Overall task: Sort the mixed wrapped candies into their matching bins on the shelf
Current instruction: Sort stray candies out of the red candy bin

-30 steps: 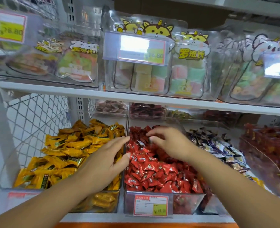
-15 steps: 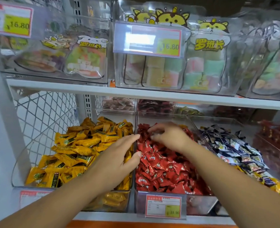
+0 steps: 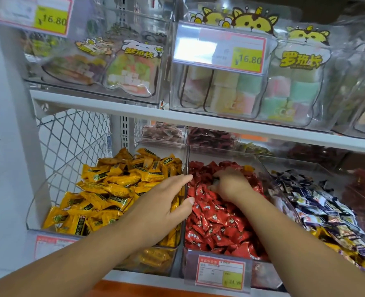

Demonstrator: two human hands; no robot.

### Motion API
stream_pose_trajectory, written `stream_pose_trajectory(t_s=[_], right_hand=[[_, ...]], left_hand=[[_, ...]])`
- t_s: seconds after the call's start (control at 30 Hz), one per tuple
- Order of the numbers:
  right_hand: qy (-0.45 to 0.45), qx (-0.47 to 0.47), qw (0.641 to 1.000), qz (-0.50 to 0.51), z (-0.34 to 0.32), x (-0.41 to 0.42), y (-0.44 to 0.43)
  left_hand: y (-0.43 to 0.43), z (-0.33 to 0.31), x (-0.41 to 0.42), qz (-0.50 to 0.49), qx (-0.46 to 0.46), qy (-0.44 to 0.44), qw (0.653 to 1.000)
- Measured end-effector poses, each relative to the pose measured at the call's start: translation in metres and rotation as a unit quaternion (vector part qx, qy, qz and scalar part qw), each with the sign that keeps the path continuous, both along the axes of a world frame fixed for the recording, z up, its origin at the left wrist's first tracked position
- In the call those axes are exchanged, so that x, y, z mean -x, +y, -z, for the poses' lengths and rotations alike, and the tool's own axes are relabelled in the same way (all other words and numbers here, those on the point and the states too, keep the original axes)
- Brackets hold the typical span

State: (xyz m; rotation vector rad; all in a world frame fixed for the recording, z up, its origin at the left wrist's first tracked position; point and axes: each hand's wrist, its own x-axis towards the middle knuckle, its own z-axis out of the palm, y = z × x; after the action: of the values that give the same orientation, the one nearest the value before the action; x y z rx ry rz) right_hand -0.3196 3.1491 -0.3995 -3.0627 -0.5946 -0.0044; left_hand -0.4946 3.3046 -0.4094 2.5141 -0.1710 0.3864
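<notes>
Here our left hand (image 3: 158,209) flat over yellow candies (image 3: 113,189), fingers (image 3: 177,183) straight; right hand (image 3: 233,186) fingers curled into red candies (image 3: 215,224) — hold unclear to us, wrappers' long axes jumbled.

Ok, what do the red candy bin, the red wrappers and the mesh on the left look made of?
Red candy bin: clear rigid plastic, glossy; contents show through its walls. Red wrappers: shiny film, probably plastic; crinkled, with highlights. Side mesh: probably white-coated metal wire, judging by its thin diamond lattice.

Red candies (image 3: 215,221) in middle clear bin (image 3: 230,157), yellow candies (image 3: 104,196) left, blue-white candies (image 3: 318,209) right.
</notes>
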Motion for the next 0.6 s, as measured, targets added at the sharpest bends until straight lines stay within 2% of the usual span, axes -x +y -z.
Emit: stream_pose_trajectory(t_s=[0.27, 0.6], right_hand=[[0.015, -0.081, 0.997, -0.014, 0.005, 0.001, -0.003], [0.022, -0.269, 0.961, -0.054, -0.012, 0.027, -0.026]], left_hand=[[0.001, -0.001, 0.000, 0.004, 0.009, 0.011, 1.000], [0.000, 0.000, 0.000, -0.007, 0.003, 0.001, 1.000]])
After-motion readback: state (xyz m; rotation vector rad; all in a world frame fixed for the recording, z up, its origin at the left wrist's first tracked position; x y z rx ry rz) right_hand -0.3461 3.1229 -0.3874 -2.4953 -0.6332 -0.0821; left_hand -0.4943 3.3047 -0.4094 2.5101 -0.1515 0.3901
